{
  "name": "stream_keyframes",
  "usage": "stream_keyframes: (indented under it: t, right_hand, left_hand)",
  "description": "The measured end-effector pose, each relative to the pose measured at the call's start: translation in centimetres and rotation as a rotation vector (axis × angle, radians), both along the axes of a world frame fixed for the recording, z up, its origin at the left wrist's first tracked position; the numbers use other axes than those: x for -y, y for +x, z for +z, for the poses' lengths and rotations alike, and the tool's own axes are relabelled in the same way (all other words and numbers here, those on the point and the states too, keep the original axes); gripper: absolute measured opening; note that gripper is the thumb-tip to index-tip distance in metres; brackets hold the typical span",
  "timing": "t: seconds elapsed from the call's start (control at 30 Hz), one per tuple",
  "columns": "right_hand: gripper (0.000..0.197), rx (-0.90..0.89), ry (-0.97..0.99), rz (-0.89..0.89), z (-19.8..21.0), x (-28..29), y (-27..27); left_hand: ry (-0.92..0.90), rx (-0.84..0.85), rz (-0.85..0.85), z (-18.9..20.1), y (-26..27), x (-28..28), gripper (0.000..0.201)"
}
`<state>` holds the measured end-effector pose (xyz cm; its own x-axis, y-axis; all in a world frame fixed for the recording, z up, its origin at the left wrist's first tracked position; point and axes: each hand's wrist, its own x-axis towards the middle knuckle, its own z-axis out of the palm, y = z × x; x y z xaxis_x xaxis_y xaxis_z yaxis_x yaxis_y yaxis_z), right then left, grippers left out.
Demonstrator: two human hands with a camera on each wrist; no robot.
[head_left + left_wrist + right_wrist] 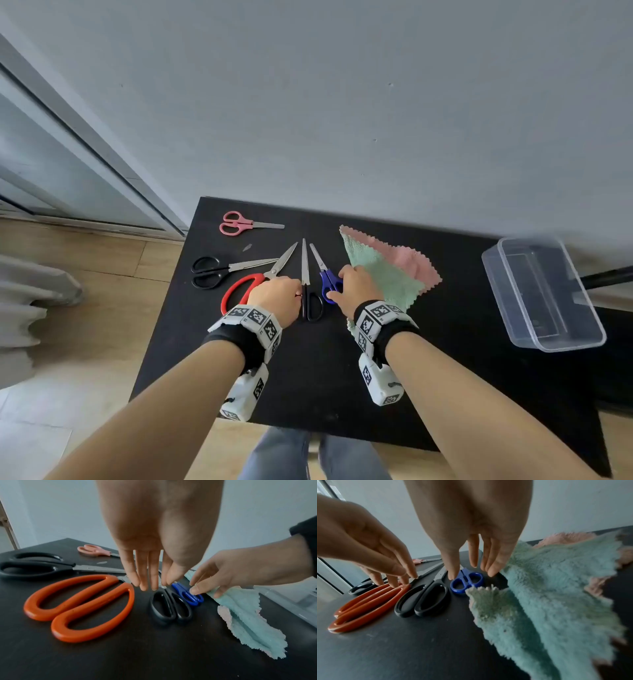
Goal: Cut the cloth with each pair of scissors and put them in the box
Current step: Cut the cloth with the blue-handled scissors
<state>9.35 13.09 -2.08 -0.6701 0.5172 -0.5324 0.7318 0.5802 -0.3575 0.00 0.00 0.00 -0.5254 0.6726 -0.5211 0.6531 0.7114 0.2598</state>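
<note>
Both hands' grips [275,294] [356,287] slack, empty, over black table [308,394]; grey wall [342,102] behind.

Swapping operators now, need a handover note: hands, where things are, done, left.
Left hand: open, fingers straight, tips down by the red scissors and the middle black scissors; holds nothing.
Right hand: open, fingertips at the blue scissors handles; no grip yet.
Pink scissors and second black scissors lie at the table's left.
Green-pink cloth lies right of the blue pair.
Clear box at far right, no scissors inside.
Left: cut with all five pairs, box each.
</note>
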Motion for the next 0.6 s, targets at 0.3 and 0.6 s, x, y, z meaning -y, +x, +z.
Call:
stream_keyframes:
  t: [0.3,0.6]
  right_hand:
    - [0.041,0.046,0.047,-0.028,-0.9,0.5,-0.6]
    - [0.050,0.169,0.009,-0.080,-1.0,0.7,-1.8]
  left_hand:
    - [0.019,0.061,0.012,-1.2,-0.4,0.3,0.027]
    - [0.082,0.144,0.064,-1.5,-0.6,0.4,0.026]
